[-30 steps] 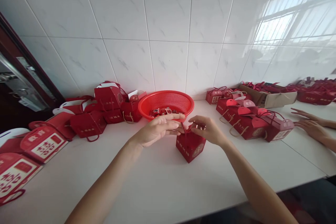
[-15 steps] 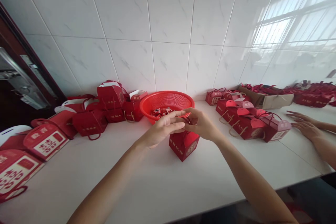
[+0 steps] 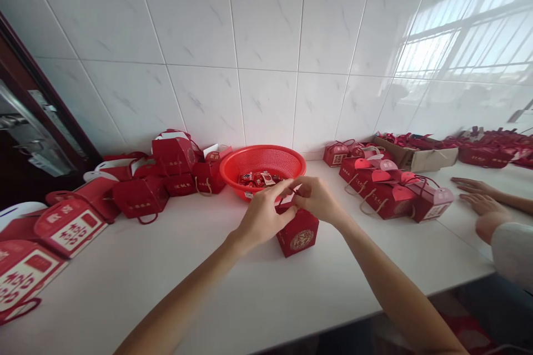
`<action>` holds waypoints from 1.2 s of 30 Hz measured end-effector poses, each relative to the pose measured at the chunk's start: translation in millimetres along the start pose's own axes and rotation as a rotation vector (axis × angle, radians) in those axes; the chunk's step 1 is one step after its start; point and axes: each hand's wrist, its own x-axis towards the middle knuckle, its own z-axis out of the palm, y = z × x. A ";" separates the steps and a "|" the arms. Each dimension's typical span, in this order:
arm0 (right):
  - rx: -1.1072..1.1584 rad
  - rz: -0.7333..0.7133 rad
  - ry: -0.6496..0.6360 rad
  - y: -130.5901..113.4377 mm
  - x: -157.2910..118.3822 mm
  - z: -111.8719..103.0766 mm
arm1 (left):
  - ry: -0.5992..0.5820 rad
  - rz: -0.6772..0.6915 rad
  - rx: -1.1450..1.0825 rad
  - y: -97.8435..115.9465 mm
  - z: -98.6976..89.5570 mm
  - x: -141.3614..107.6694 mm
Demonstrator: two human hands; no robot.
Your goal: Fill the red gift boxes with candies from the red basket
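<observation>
A small red gift box (image 3: 300, 236) with a round gold emblem stands on the white counter in front of me, and both my hands are at its top. My left hand (image 3: 263, 212) has its fingers and thumb curled around the top on the left side. From the right, my right hand (image 3: 320, 199) pinches at a thin dark red cord handle (image 3: 295, 192). The fingers partly hide the box's top flaps and the cord. Just behind my hands is a red plastic basket (image 3: 233, 169) holding wrapped sweets (image 3: 263, 178).
Red gift boxes (image 3: 141, 199) are grouped on the left, some with raised flaps. On the right stand more boxes (image 3: 385, 199) with rope handles, and a cardboard tray (image 3: 431, 160) behind them. Another person's hands (image 3: 483, 203) rest on the counter at far right. A tiled wall backs the counter.
The box has turned so that its round emblem faces me more. My left hand has come lower around its top, and my fingers have shifted at the cord. More of the other person's sleeve shows.
</observation>
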 end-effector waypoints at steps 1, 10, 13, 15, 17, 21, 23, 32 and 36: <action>0.006 0.016 0.013 0.5 -0.4 -1.4 | 0.020 0.002 0.045 -0.5 1.4 -0.1; 0.195 0.044 0.079 1.2 -5.8 -11.2 | -0.114 -0.031 0.175 -26.5 26.1 -0.1; 0.248 0.048 0.095 2.4 -9.4 -15.2 | -0.164 -0.017 0.172 -31.8 32.5 -0.3; 0.248 0.042 0.125 3.8 -12.5 -22.7 | -0.152 0.012 0.126 -33.7 37.6 -2.3; 0.239 0.036 0.179 5.4 -16.8 -35.1 | -0.090 0.031 0.058 -37.0 46.0 -7.4; 0.206 0.014 0.324 7.5 -33.3 -69.2 | 0.030 0.083 -0.078 -51.4 73.7 -27.3; 0.163 0.025 0.385 8.3 -46.2 -87.4 | -0.055 0.111 -0.108 -58.9 88.0 -38.8; 0.053 0.239 0.675 44.0 -106.3 -168.8 | -0.411 0.155 -0.068 -60.2 100.5 -52.8; 0.029 0.324 0.733 62.2 -114.8 -192.4 | -0.435 0.138 -0.043 -60.3 100.0 -52.9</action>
